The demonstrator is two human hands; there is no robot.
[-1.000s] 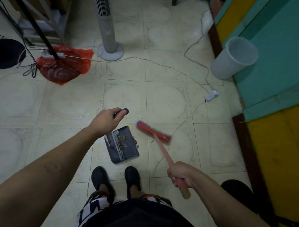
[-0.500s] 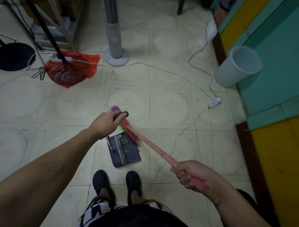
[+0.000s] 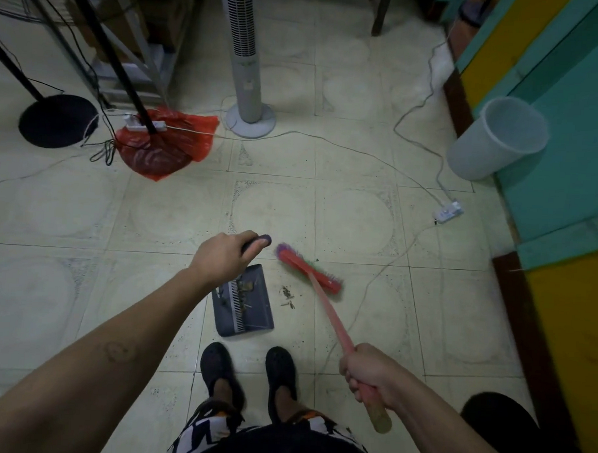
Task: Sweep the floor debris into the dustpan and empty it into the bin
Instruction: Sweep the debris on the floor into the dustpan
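- Your left grip (image 3: pixel 222 257) is curled round the dark dustpan handle (image 3: pixel 255 242). The handle's rounded end pokes out past your knuckles.
- Your right grip (image 3: pixel 370 373) is clamped round the pink broom handle (image 3: pixel 328 313) near its top. A pale stub of the handle shows below the fist.
- One dustpan (image 3: pixel 249 313): grey, on the floor (image 3: pixel 359 229) just ahead of your two black shoes (image 3: pixel 218 363).
- One broom: its red head (image 3: pixel 309 269), with green and purple bristles, sits to the right of the pan and apart from it.
- Debris, two lots: one clump inside the pan (image 3: pixel 245 287) by the ribbed strip, and one small scatter on the floor (image 3: pixel 287 296) just beside the pan's right edge, between the pan and the broom handle.
- One bin (image 3: pixel 493 142): white, by the teal wall, far right and well apart from the pan.
- Around: one tower fan (image 3: pixel 246 70), one red plastic bag (image 3: pixel 167 145), two power strips, one on the bag (image 3: pixel 144 125) and one by the wall (image 3: pixel 449 210), and loose cables across the tiles.
- Change: half a second ago the broom head lay over the pan, up against your left grip. It now stands out to the right, and the floor scatter is in plain view. Both grips hold as before, and the pan is in the same spot.
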